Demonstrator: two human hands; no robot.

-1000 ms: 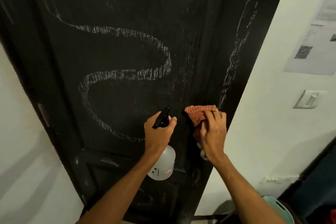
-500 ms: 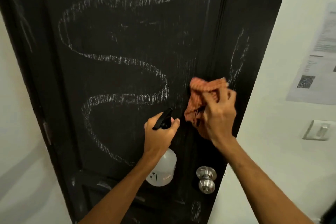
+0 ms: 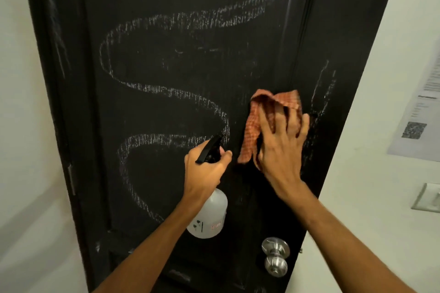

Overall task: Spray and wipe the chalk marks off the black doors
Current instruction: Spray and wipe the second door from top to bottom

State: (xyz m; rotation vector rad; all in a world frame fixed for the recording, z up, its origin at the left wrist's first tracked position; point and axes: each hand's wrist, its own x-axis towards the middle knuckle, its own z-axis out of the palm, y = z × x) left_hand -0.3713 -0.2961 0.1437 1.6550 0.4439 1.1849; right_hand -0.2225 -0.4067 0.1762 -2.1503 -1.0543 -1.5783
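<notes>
A black door [image 3: 166, 197] fills the middle of the view. A wide, snaking white chalk line [image 3: 190, 19] winds down its panel, and thinner chalk streaks [image 3: 320, 93] run down its right stile. My left hand [image 3: 206, 169] grips a clear spray bottle [image 3: 209, 216] by its black trigger head, nozzle facing the door. My right hand [image 3: 281, 140] presses an orange checked cloth [image 3: 252, 131] flat against the door, just left of the thin streaks, fingers spread over the fabric.
A silver door knob [image 3: 275, 257] sticks out below my right hand. White walls flank the door. On the right wall hang a printed sheet with a QR code [image 3: 414, 129] and a light switch [image 3: 428, 200]. A hinge [image 3: 71, 179] shows on the door's left edge.
My right hand has slid the cloth upward along the door's right side, from near the knob to higher on the stile. The view tilted up. The bottle hand stayed roughly in place.
</notes>
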